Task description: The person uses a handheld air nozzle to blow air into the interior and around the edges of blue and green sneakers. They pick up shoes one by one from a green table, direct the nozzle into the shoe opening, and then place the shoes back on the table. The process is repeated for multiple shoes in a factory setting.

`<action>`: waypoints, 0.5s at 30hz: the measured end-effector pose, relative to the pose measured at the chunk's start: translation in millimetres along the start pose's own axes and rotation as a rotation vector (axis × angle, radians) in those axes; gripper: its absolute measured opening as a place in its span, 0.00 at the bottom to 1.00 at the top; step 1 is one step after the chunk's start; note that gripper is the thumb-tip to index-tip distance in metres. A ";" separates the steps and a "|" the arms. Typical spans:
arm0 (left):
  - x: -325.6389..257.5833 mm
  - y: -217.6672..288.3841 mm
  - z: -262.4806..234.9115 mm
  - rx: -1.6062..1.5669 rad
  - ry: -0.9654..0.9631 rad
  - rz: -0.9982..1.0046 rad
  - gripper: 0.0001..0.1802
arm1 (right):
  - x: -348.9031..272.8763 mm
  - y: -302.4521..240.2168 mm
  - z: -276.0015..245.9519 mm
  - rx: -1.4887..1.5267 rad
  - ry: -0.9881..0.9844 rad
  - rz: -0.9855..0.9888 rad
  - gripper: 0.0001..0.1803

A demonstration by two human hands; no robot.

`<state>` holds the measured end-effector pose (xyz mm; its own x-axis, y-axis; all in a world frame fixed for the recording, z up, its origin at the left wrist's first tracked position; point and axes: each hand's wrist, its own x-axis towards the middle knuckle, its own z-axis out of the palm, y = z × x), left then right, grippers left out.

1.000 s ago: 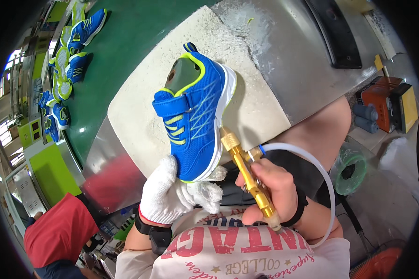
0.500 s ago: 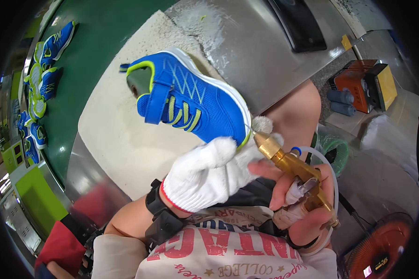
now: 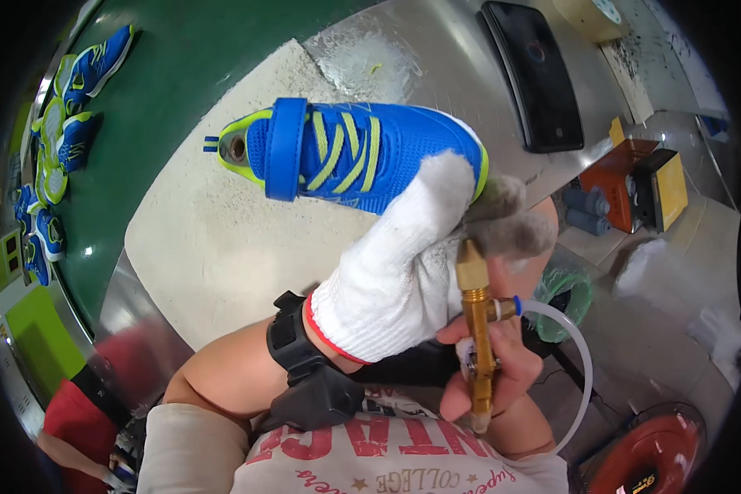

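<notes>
The gloved left hand now has the blue shoe turned crosswise, its heel off to the left and its toe to the right, where half a second ago the toe slanted down toward the right. The laces and strap face up more squarely, and the side pattern that showed then is mostly turned out of sight. The glove is closed on the toe end, thumb over the upper and the other fingers, darkened at the tips, around the front. The shoe's body reaches out ahead and to the left of that hand, above the pale slab; whether it rests on it I cannot tell.

The bare right hand, behind and just right of the glove, is wrapped around a brass tool fed by a white hose looping to its right. The nozzle, which pointed at the toe's edge, now points straight ahead and appears apart from the shoe, beside the glove's lower fingers; contact with the glove is unclear. I judge this a short break in the nozzle work while the left hand re-angles the shoe, with the toe edge partly covered by the glove
</notes>
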<state>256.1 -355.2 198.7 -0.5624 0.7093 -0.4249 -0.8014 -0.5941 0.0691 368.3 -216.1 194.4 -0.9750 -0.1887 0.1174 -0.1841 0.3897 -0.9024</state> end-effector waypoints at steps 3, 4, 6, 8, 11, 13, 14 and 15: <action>-9.0 12.7 -6.6 0.017 -0.029 0.003 0.32 | -4.8 9.2 6.8 0.124 0.054 -0.053 0.46; -11.7 14.9 -8.6 0.022 -0.018 0.036 0.29 | -1.0 10.9 7.6 0.158 0.093 -0.093 0.46; -27.4 30.6 -13.5 -0.146 -0.003 -0.009 0.20 | 13.9 10.9 12.9 0.221 0.180 -0.178 0.48; -48.2 50.0 -11.7 -0.066 0.208 0.112 0.19 | 38.3 6.8 23.1 0.279 0.304 -0.118 0.47; -72.0 89.1 -17.7 0.097 0.330 0.334 0.20 | 77.2 -2.0 21.2 0.349 0.289 0.085 0.38; -73.9 121.5 -31.2 0.256 0.336 0.498 0.22 | 100.6 -2.0 26.6 0.320 0.239 0.108 0.34; -67.7 142.0 -36.9 0.289 0.328 0.520 0.22 | 108.8 -0.9 31.3 0.361 0.238 0.113 0.33; -59.6 164.1 -40.2 0.322 0.321 0.539 0.23 | 115.0 1.5 36.6 0.401 0.236 0.122 0.31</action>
<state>166.3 -510.2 199.1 -0.8502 0.1710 -0.4979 -0.4758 -0.6543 0.5878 260.4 -270.2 191.4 -0.9966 0.0650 0.0499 -0.0494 0.0094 -0.9987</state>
